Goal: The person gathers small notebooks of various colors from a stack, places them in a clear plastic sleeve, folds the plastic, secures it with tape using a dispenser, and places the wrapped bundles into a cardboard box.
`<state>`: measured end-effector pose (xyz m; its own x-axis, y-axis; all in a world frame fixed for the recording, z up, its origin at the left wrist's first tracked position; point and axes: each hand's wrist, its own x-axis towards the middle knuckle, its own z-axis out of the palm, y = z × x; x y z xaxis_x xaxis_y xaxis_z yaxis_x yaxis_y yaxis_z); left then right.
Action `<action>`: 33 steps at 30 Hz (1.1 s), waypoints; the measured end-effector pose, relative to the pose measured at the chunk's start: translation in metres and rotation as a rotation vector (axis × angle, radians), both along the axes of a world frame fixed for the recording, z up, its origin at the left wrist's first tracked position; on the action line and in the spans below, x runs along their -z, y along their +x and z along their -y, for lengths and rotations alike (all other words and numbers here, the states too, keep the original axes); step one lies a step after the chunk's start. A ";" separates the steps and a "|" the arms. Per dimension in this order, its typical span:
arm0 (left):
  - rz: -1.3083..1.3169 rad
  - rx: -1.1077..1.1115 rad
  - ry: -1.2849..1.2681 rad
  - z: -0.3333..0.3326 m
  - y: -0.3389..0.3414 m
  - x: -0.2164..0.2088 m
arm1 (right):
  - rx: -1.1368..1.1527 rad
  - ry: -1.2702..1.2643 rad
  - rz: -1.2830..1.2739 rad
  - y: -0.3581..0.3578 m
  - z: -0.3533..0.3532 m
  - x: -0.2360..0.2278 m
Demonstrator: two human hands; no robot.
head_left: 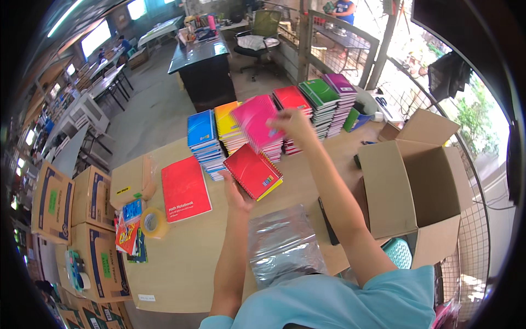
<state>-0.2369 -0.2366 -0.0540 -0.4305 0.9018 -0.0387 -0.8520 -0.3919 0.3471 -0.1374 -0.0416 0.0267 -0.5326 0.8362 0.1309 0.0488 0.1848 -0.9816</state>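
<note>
My left hand supports a red spiral notebook from its near left side. Beneath it, the edge of a yellow notebook sticks out. My right hand pinches the right edge of a pink spiral notebook, which is tilted above the pink stack. Stacks of spiral notebooks stand in a row along the far table edge: blue, yellow, red, green and purple. Close to my body lies a pile of clear plastic bags.
A large red notebook, a tape roll and small colourful packets lie on the left of the table. Cartons are stacked beyond its left edge. An open cardboard box stands at the right, near scissors.
</note>
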 end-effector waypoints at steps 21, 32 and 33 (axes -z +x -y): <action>-0.124 0.117 -0.165 -0.040 0.015 -0.011 | 0.511 1.093 -0.069 0.083 0.011 0.004; -0.256 0.163 -0.337 -0.032 0.019 0.023 | 1.009 0.502 0.275 0.138 -0.172 -0.001; -0.259 0.159 -0.325 -0.032 0.018 0.026 | 1.077 0.291 0.440 0.143 -0.206 -0.003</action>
